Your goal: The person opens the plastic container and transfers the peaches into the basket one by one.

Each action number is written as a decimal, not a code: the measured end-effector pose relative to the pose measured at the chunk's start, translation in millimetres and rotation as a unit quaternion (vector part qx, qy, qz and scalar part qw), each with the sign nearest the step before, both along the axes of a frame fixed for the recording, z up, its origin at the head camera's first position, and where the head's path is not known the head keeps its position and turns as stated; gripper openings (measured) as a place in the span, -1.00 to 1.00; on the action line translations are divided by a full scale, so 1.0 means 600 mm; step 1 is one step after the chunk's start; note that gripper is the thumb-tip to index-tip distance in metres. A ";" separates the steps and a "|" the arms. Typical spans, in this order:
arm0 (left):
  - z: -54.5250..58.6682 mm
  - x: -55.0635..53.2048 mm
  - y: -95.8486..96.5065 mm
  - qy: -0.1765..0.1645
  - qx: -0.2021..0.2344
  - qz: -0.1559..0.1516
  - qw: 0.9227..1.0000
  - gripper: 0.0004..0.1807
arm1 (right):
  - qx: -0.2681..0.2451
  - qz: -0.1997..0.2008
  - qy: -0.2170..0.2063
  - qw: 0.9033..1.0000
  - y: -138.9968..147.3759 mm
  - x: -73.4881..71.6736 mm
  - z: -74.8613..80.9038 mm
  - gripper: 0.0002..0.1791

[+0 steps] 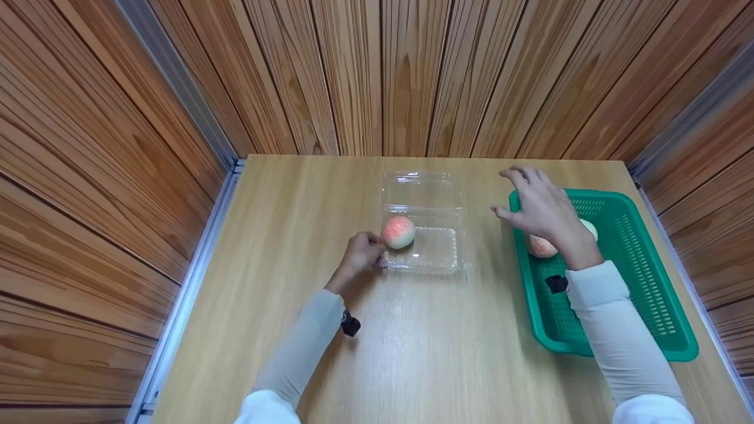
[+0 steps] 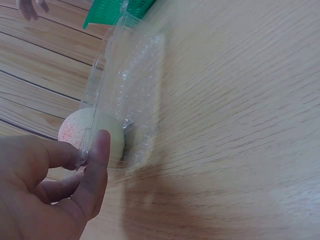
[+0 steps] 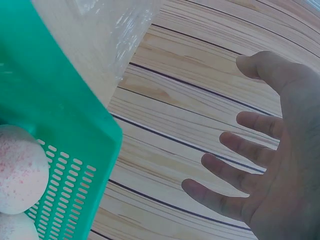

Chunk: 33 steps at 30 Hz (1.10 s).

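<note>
A clear plastic clamshell box (image 1: pixel 436 250) lies on the table with its lid (image 1: pixel 420 191) folded back toward the far edge. One pink-and-cream peach (image 1: pixel 399 232) sits in the left side of the box. At the front left corner, my left hand (image 1: pixel 361 252) pinches the box's rim between thumb and fingers, close beside the peach (image 2: pixel 107 132). My right hand (image 1: pixel 541 206) hovers over the far left corner of a green basket (image 1: pixel 645 235), fingers spread and holding nothing. Beneath that hand, a pink-speckled peach (image 3: pixel 20 167) and a paler one (image 1: pixel 589 228) lie in the basket, partly hidden.
The perforated basket stands along the right edge of the wooden table (image 1: pixel 412 353), to the right of the box. Wood-panelled walls (image 1: pixel 406 76) rise behind and at both sides, with metal rails (image 1: pixel 194 247) along the edges. A small black device hangs at each wrist.
</note>
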State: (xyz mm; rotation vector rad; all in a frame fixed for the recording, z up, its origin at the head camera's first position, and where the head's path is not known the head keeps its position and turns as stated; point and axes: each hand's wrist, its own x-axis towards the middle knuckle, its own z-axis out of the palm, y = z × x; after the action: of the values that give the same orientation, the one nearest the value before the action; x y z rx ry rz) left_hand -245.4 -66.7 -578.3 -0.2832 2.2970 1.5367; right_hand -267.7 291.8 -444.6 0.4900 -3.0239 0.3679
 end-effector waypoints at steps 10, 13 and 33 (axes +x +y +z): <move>0.001 -0.002 0.001 -0.010 0.001 -0.003 1.000 -0.82 | -0.013 0.019 0.019 1.000 -0.021 -0.003 -0.001 -0.18; 0.002 -0.001 0.003 -0.013 -0.004 -0.001 1.000 -0.81 | -0.013 0.021 0.019 1.000 -0.029 -0.005 0.000 -0.18; 0.001 -0.001 0.000 -0.005 0.012 -0.006 1.000 -0.81 | -0.007 0.042 0.011 0.999 -0.072 -0.014 0.000 -0.19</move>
State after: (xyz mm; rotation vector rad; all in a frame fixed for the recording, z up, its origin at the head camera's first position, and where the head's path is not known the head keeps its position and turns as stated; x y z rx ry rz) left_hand -245.8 -66.9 -578.0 -0.2700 2.2669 1.5537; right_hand -276.4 248.4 -444.7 0.6173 -2.9841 0.3867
